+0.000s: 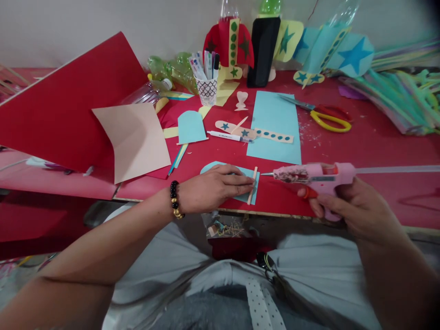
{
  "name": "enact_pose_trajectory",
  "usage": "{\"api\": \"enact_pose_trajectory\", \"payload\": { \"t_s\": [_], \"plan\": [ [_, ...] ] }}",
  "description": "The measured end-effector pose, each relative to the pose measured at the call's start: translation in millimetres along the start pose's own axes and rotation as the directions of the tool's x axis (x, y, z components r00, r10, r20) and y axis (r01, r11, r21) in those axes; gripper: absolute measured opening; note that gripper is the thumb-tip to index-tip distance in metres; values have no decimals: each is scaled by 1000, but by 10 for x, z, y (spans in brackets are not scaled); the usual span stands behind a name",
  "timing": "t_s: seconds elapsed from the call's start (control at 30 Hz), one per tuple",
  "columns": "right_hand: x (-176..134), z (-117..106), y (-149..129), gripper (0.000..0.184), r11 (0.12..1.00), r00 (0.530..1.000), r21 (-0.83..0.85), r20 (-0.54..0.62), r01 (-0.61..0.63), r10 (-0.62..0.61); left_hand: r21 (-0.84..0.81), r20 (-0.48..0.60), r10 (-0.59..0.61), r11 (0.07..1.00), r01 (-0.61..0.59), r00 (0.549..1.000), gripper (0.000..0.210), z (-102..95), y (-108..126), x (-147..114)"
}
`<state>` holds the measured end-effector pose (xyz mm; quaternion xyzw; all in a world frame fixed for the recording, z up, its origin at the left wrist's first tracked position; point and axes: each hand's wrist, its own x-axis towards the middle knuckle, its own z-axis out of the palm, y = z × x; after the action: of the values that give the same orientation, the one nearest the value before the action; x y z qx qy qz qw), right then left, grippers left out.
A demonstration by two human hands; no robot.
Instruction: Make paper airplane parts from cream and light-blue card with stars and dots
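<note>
My left hand [218,188] lies flat over a light blue paper piece [210,166] with a rounded end, its fingers stretched out. The fingertips touch a thin beige strip [253,185] that lies across the straight end of that piece. Wrapped round a pink hot glue gun [318,176], my right hand [354,206] has a finger at the orange trigger. The metal nozzle points left, just beside the strip's end. A second rounded blue piece [191,126], with a beige strip along its bottom edge, lies further back.
Yellow-and-red scissors [330,120] rest partly on a blue sheet [275,105]. A white marker [225,136] lies near a beige piece with stars. Behind stand a cup of pens [207,91], a black phone [263,52] and decorated bottles. A beige sheet [137,140] leans at left.
</note>
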<state>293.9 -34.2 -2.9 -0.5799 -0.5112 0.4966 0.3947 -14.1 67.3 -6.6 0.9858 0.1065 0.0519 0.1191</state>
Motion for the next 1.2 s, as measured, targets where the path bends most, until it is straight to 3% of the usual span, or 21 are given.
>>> {"api": "enact_pose_trajectory", "payload": {
  "t_s": [0.17,0.4,1.2],
  "plan": [
    [-4,56,4,17,996,1000,-88,-11,-20,19,-8,-20,-2,1000,2,1000,52,26,-15,-2],
    [36,27,-11,18,986,998,-166,65,1,10,13,-18,-7,1000,8,1000,50,27,-7,-2],
    [56,51,-43,23,983,998,-185,59,-15,26,40,19,-53,998,52,998,55,31,48,10]
  ]
}}
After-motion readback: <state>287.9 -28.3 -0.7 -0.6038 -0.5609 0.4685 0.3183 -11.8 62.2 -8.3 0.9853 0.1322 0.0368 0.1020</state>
